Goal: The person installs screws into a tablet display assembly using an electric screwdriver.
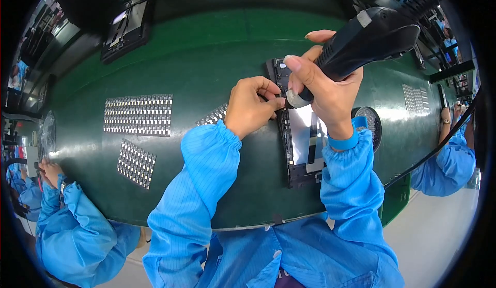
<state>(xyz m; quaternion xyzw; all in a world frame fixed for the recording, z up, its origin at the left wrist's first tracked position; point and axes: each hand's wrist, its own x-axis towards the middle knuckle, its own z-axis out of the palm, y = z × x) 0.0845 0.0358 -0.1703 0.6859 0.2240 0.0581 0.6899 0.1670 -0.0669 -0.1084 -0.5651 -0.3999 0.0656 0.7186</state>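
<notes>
We faced a green table [196, 55] between co-workers [77, 236]. Our right hand [330, 94] clasped a black tool [356, 42] over a silvery, dark-framed device [299, 143]; whether our curled left hand [248, 107] pinched anything, we couldn't tell.

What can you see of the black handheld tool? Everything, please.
The black handheld tool is bulky, with a plastic-looking body and a ribbed section near the grip. It has a pale patch on top, a corrugated sleeve at its rear and a whitish band near the nose. Gripped by the right hand, it slants down-left over a flat device; tip contact is unclear.
</notes>
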